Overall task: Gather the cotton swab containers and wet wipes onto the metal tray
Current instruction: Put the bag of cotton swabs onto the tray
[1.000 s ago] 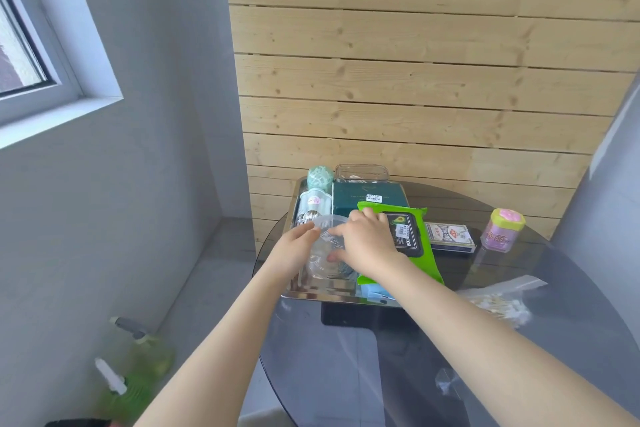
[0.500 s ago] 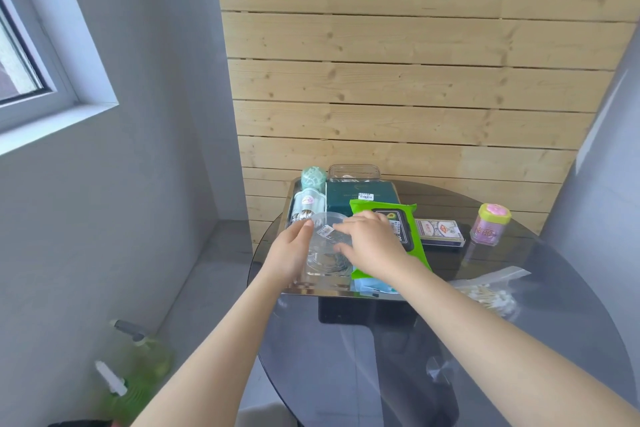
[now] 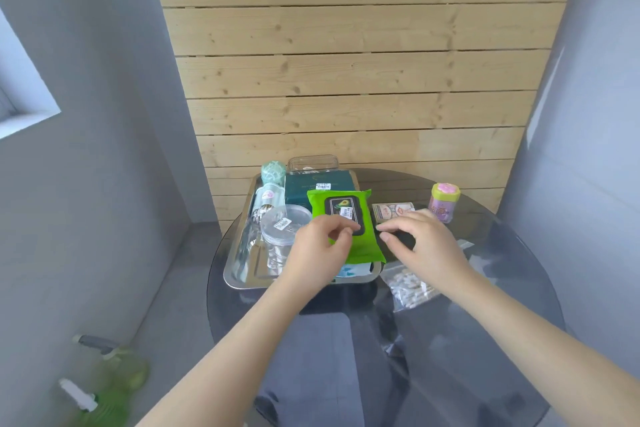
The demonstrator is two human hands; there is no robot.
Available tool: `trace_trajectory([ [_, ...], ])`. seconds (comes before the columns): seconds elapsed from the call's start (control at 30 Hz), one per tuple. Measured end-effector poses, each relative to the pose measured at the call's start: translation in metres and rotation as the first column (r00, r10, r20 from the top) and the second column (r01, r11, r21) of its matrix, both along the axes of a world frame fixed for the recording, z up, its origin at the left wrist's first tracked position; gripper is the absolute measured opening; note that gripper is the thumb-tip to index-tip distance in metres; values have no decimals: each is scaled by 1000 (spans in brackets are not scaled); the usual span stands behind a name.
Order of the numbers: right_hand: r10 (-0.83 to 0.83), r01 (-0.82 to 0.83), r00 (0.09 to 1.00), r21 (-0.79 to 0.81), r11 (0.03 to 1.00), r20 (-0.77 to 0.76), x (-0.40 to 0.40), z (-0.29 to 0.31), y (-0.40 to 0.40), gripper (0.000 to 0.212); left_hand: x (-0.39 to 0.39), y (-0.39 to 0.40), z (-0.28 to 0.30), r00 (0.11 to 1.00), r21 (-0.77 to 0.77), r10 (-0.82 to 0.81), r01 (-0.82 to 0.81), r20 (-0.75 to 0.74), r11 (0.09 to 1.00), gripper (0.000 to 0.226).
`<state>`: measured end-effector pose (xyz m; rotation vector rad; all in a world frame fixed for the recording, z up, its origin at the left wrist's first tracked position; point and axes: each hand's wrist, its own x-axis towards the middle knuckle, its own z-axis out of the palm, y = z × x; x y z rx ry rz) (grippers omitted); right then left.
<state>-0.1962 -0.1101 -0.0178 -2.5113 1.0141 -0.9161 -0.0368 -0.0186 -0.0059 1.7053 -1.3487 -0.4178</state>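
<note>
Wet wipes pack (image 3: 343,222), green, lies on metal tray (image 3: 242,274), overlapping dark green box (image 3: 318,189); clear round swab container (image 3: 282,230) just left. Left hand (image 3: 320,248) over the pack, fingers loosely curled, holding nothing visible. Right hand (image 3: 420,241) fingers relaxed, empty. Off-tray on desk (image 3: 485,322): bagged swabs (image 3: 410,286), purple jar (image 3: 443,203), card box (image 3: 393,211).

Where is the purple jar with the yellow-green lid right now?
In the head view, the purple jar stands on the glass table, off the metal tray, far right, just beyond the right hand and beside the card box.
</note>
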Motion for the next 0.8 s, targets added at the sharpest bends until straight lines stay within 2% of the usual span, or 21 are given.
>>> trace_trajectory([
  [0.07, -34, 35, 998, 21, 999, -59, -16, -2, -9, 14, -14, -7, 1, 999, 14, -37, 36, 22, 999, 23],
  [0.13, -36, 52, 977, 69, 996, -209, -30, 0, -18, 21, -27, -14, 1, 995, 42, -70, 68, 65, 997, 23],
  [0.23, 82, 80, 872, 305, 949, -483, -55, -4, -36, 37, -44, -24, -5, 975, 111, -153, 136, 162, 984, 23],
  [0.3, 118, 134, 836, 408, 903, -536, -70, -11, -43, 32, -51, -29, -11, 943, 131, -207, 178, 261, 975, 24],
  [0.33, 81, 166, 832, 386, 907, -549, -73, -13, -46, 20, -52, -30, -15, 924, 139, -227, 192, 309, 972, 24],
  [0.37, 45, 176, 849, 362, 915, -527, -78, -16, -50, 8, -53, -31, -17, 907, 150, -243, 203, 343, 968, 24],
  [0.43, 21, 157, 887, 344, 926, -461, -80, -10, -54, 19, -52, -29, -19, 896, 169, -259, 210, 361, 963, 26],
  [0.6, 141, 7, 954, 490, 872, -264, -83, 23, -43, 10, -54, -25, -9, 936, 171, -245, 206, 255, 964, 31],
  [0.63, 152, -18, 965, 521, 853, -214, -84, 27, -41, 10, -54, -25, -7, 947, 169, -249, 216, 203, 962, 25],
  [0.7, 143, -59, 984, 556, 829, -108, -84, 34, -37, 10, -52, -23, -2, 970, 144, -244, 240, 10, 960, 12],
  [0.73, 139, -82, 988, 562, 823, -60, -84, 37, -35, 9, -51, -22, 1, 967, 125, -236, 246, -92, 961, 13],
  [0.8, 131, -124, 991, 587, 800, 31, -81, 45, -31, 8, -47, -18, 6, 957, 74, -204, 223, -204, 972, 16],
])
